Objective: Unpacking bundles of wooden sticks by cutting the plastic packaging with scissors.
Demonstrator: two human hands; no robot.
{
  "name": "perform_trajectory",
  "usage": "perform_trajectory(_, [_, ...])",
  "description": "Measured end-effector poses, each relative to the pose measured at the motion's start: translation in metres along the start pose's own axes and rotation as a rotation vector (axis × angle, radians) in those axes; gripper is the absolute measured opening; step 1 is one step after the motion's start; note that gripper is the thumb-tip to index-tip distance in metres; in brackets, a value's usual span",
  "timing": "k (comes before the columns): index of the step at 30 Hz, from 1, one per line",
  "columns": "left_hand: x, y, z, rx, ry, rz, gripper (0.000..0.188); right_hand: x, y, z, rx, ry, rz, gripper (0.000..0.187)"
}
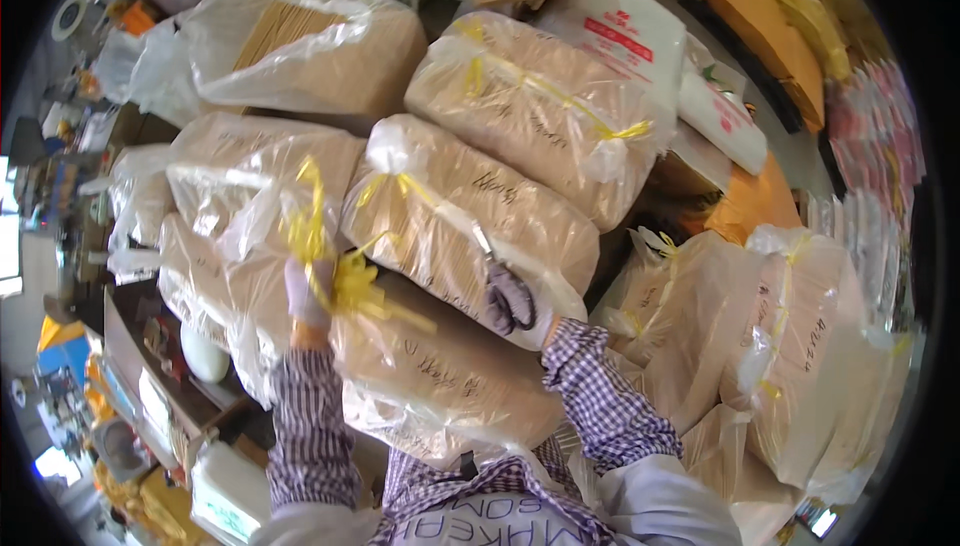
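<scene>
My left hand (pixel 307 296), in a pale glove, is closed around a bunch of yellow plastic ties (pixel 362 291); their loose ends stick out above and to the right of the fist. In my right hand (pixel 540 330), also gloved, is a pair of scissors (pixel 510 301) with dark handles, the blades pointing up and left. The scissors are over a bundle of brown card in clear plastic (pixel 520 236), tied with a yellow strip; I cannot tell if they touch it. Closer to me lies another wrapped bundle (pixel 470 376), with handwriting on its side.
More plastic-wrapped bundles surround me: one tied at the back (pixel 540 116), one loosely bagged at back left (pixel 330 56), and tied ones at right (pixel 790 326). A white printed bag (pixel 620 36) lies behind. A shelf unit (pixel 150 346) stands at left.
</scene>
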State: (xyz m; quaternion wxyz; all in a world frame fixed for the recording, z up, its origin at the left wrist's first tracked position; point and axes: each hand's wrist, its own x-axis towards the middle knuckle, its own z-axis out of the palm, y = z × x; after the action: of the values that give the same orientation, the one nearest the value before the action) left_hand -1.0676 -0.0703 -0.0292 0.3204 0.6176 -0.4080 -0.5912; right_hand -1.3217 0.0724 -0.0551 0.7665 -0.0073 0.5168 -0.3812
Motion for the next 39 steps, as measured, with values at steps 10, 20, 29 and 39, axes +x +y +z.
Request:
perform_trajectory(10, [0.189,0.024,0.045,1.146,-0.262,0.043,0.045,0.006,-0.036,0.005,-0.232,0.114,-0.128,0.046])
perform_trajectory(20, [0.138,0.015,0.096,0.402,-0.536,-0.429,0.047,0.056,-0.081,0.017,-0.458,0.239,0.003,0.042])
perform_trajectory(29, [0.122,-0.069,0.084,-0.179,-0.092,-0.415,0.034,0.081,-0.099,0.064,-0.149,-0.094,0.133,0.059])
perform_trajectory(39, [0.116,-0.069,0.072,-0.101,0.012,-0.267,0.027,0.116,-0.087,0.106,-0.158,-0.042,0.289,0.063])
